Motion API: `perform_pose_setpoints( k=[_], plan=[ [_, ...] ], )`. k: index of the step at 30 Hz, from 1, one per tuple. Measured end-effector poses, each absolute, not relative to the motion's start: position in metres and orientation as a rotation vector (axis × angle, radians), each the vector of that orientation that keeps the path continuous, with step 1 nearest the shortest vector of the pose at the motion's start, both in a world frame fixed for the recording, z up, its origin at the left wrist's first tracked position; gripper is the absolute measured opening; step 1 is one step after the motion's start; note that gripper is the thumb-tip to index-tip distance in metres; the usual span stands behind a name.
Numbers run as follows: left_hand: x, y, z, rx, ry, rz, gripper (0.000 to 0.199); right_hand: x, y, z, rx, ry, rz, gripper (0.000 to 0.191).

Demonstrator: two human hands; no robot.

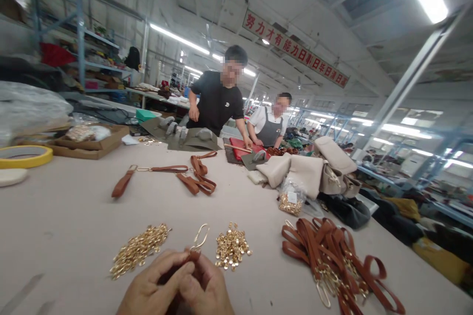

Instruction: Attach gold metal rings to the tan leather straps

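Note:
Close to me at the bottom, my left hand (pixel 157 283) and my right hand (pixel 205 283) pinch a brown leather strap (pixel 193 256) together. A gold clasp (pixel 200 236) sticks up from the strap's end, above my fingertips. Most of the strap is hidden behind my fingers. Just beyond my left hand lies a heap of small gold studs (pixel 142 248). A second heap of small round gold pieces (pixel 232 245) sits beyond my right hand. Farther right is a pile of brown straps with gold clasps (pixel 325 251).
More brown straps (pixel 199 177) lie across the middle of the table (pixel 74 226). Cream bags (pixel 306 172) and a plastic bag of gold pieces (pixel 291 201) stand at right. Yellow tape (pixel 25 156) and a cardboard tray (pixel 88 145) are at left. Two people (pixel 218 103) work at the far side.

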State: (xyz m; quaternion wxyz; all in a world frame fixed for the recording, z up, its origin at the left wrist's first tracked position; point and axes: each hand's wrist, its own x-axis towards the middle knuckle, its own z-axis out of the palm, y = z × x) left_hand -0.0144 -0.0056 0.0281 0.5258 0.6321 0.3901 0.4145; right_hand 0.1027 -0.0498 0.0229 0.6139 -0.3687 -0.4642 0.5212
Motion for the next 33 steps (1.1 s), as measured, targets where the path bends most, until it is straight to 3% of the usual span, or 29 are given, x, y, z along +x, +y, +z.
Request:
perform_pose_setpoints(
  k=[5,9,18,22,27,33],
  plan=[
    [-0.016,-0.012,0.055,1.643,0.903,0.945,0.035,0.107,-0.056,0.02,-0.946,-1.145,1.314,0.042],
    [-0.022,-0.005,0.05,1.575,0.929,0.986,0.037,0.126,-0.055,0.01,-1.058,-0.831,1.381,0.044],
    [-0.044,0.028,0.036,1.643,1.189,1.21,0.03,0.254,-0.072,0.049,-0.682,-0.209,0.64,0.02],
    [-0.042,0.031,0.024,1.817,1.208,1.242,0.024,0.273,-0.076,0.035,-0.754,-0.177,0.733,0.028],
    [-0.032,0.017,0.022,2.164,1.152,1.09,0.026,0.231,-0.06,0.019,-0.879,-0.38,0.881,0.045],
    [-0.012,-0.011,0.017,2.325,0.941,0.747,0.027,0.185,-0.044,0.01,-1.194,-0.865,0.783,0.041]
  ],
)
